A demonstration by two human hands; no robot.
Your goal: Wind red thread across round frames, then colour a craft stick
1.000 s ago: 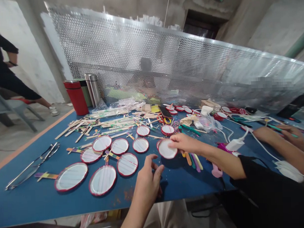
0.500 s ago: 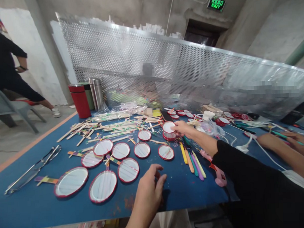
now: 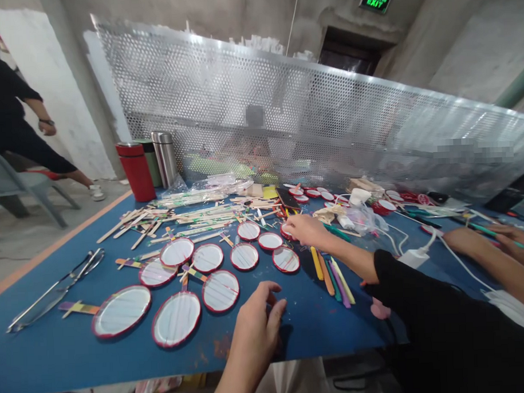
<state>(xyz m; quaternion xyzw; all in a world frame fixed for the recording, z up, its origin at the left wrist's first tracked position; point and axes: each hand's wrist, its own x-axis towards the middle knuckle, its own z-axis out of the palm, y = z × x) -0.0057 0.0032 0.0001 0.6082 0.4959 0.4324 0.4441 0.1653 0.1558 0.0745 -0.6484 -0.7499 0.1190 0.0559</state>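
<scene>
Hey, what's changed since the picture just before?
The right hand moved a red-rimmed white disc left and nearer, and let it go on the blue table. That hand is now at another red-rimmed disc. The left hand and red thermos stayed put.

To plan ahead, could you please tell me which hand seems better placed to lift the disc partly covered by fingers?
Probably the right hand: it reaches over the partly covered disc. The left hand is farther off, near the front of the table, with another disc lying between.
</scene>
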